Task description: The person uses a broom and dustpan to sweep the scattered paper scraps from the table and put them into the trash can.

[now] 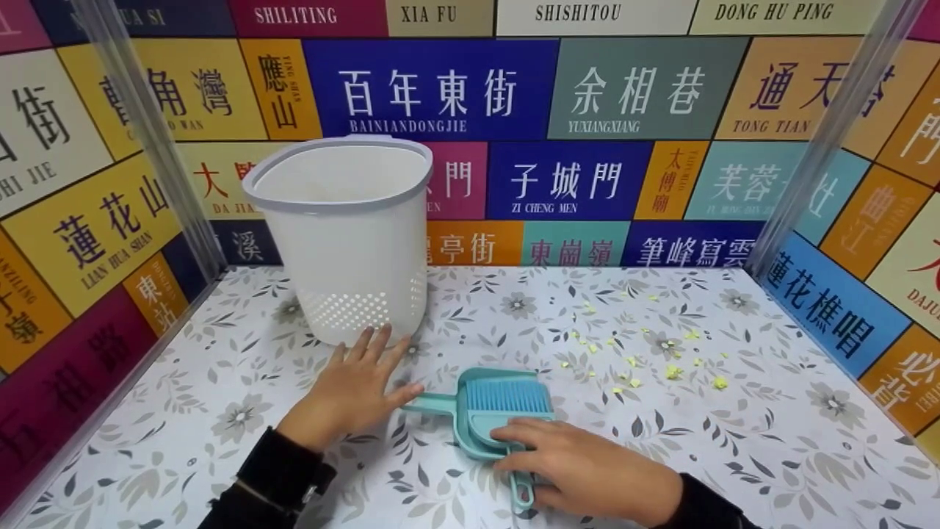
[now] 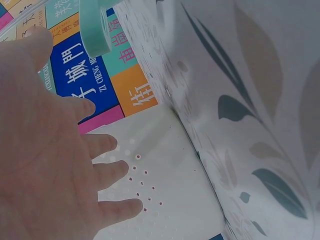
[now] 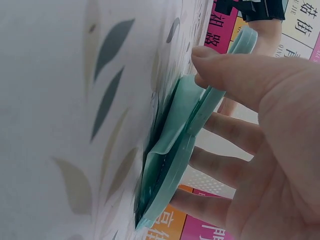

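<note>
A turquoise dustpan (image 1: pixel 464 433) lies on the floral surface, its handle pointing left. Nested in it is a small hand brush (image 1: pixel 508 398) with blue bristles, its looped handle toward the person. My right hand (image 1: pixel 580 470) is at that brush handle, thumb on one side and fairly straight fingers on the other, fingertips right at the brush's edge in the right wrist view. My left hand (image 1: pixel 349 393) is spread with nothing in it, close to the dustpan handle (image 1: pixel 433 402) and in front of the white bin (image 1: pixel 345 250). In the left wrist view its fingers (image 2: pixel 112 170) overlap the bin's perforated wall.
Small yellow scraps (image 1: pixel 673 372) are scattered on the floral cloth (image 1: pixel 771 455) to the right of the dustpan. The tall bin stands at the back left. Walls with coloured street-name signs (image 1: pixel 429 88) enclose the back and both sides.
</note>
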Demonstrator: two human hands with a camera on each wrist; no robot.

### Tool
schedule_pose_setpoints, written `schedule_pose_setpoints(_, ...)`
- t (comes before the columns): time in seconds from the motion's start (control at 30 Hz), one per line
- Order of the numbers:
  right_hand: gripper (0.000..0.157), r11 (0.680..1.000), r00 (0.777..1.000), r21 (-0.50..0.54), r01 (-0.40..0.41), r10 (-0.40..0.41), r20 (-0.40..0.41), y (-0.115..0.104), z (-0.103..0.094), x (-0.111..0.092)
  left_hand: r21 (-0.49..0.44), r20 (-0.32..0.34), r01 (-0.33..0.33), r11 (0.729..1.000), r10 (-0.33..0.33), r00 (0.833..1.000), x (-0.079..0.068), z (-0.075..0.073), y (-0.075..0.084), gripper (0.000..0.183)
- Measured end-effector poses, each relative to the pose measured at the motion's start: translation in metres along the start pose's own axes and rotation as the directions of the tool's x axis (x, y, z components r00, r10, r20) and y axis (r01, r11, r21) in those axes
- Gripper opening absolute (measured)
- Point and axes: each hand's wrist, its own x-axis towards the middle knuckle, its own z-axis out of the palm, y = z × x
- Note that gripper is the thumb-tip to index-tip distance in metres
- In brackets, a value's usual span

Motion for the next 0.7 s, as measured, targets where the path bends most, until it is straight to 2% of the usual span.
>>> schedule_pose_setpoints(0.33,0.048,0.999,0.999,0.03,-0.032,0.032,0.001,-0.0009,-0.0024,-0.0009,0.014,0.009,-0.004,1.0,0.004,1.0,0.0012,0.0006,-0.0018,0.087)
schedule_pose_setpoints(0.7,0.054,0.991,0.993,0.11,-0.072,0.082,-0.083,0.0051,-0.0072,-0.0033,-0.007,0.011,-0.009,1.0,0.009,1.0,-0.0014,-0.0032,-0.0012,0.08)
